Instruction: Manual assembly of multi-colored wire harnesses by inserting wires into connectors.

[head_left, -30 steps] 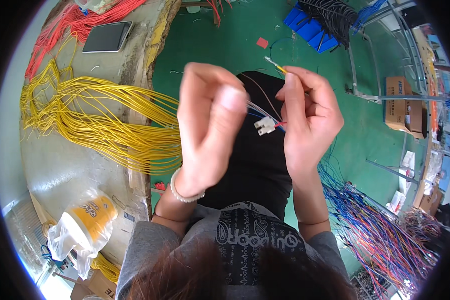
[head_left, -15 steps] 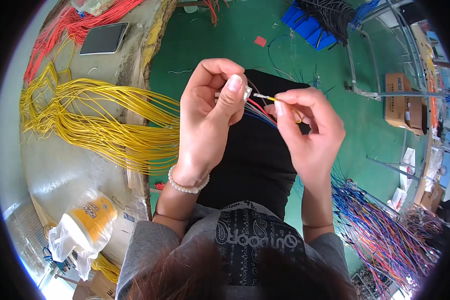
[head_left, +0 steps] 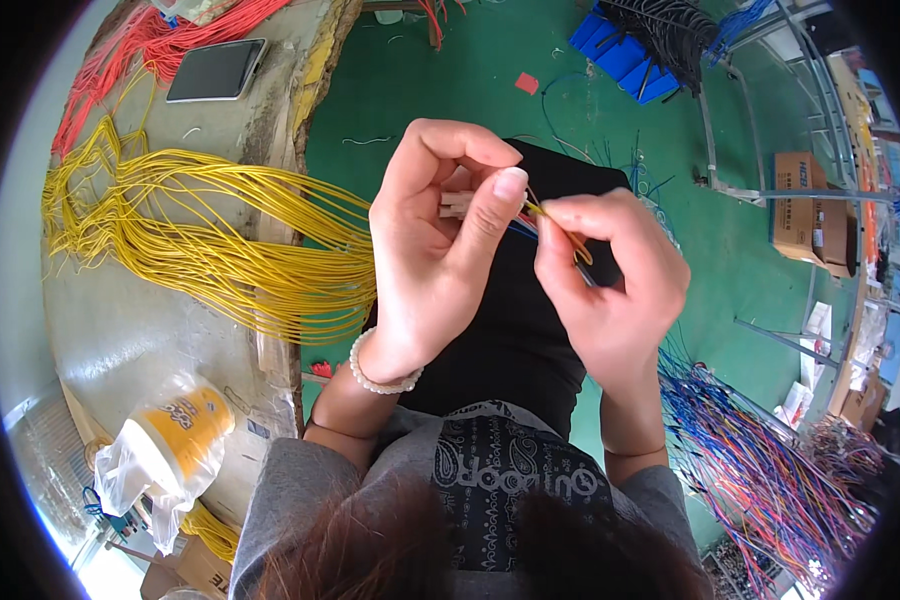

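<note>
My left hand [head_left: 425,250] is closed around a small white plastic connector [head_left: 454,205], partly covered by the fingers and thumb. Between the thumb and forefinger of my right hand [head_left: 625,275] is a yellow wire [head_left: 582,252], its loose length curling under the palm. The wire's front end meets the connector side beside my left thumb tip; whether it sits inside a hole is hidden. Other thin coloured wires run behind my fingers, mostly covered. A thick bundle of yellow wires [head_left: 240,250] lies on the bench left of my left wrist.
On the worn bench [head_left: 100,330] are a phone [head_left: 217,71], red wires [head_left: 220,30] and a yellow-and-white cup [head_left: 182,430] in a plastic bag. To the right hang many coloured wires [head_left: 760,470] near a metal frame [head_left: 760,193] and a cardboard box [head_left: 810,220]. Blue bins [head_left: 625,62] stand beyond.
My right hand has brought the yellow wire's bare metal tip from a small gap up to the connector. Both hands have come closer together, my left shifting slightly right.
</note>
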`<state>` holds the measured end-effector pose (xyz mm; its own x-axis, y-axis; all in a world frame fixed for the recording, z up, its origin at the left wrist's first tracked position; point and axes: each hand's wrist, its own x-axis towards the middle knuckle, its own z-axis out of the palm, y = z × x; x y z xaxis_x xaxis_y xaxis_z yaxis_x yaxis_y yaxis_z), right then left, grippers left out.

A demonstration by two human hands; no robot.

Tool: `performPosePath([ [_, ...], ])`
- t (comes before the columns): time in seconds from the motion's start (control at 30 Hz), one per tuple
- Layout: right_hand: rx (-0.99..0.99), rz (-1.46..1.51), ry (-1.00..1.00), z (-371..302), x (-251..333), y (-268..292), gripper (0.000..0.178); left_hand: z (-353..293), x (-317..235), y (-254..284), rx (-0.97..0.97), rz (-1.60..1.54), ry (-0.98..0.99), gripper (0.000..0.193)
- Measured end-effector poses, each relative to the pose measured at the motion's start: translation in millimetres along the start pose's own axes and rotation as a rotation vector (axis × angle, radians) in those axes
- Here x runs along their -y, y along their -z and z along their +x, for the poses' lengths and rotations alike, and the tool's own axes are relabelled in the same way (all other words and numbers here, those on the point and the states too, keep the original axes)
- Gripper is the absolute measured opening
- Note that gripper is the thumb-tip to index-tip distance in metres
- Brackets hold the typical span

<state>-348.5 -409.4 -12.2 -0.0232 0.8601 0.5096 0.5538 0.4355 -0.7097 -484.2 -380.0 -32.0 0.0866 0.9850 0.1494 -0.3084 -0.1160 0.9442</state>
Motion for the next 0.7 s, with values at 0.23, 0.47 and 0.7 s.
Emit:
performPosePath([
  [0.23,0.033,0.426,-0.358,-2,-10,-16,0.008,5,-1,6,0.012,-0.103,0.04,0.015],
  [0.47,-0.048,0.54,-0.509,-2,-40,-20,0.016,24,73,27,-0.265,0.501,-0.148,0.021],
  [0.7,-0.112,0.925,-0.574,-2,-44,-23,0.019,1,171,70,-0.054,0.538,0.719,0.049],
])
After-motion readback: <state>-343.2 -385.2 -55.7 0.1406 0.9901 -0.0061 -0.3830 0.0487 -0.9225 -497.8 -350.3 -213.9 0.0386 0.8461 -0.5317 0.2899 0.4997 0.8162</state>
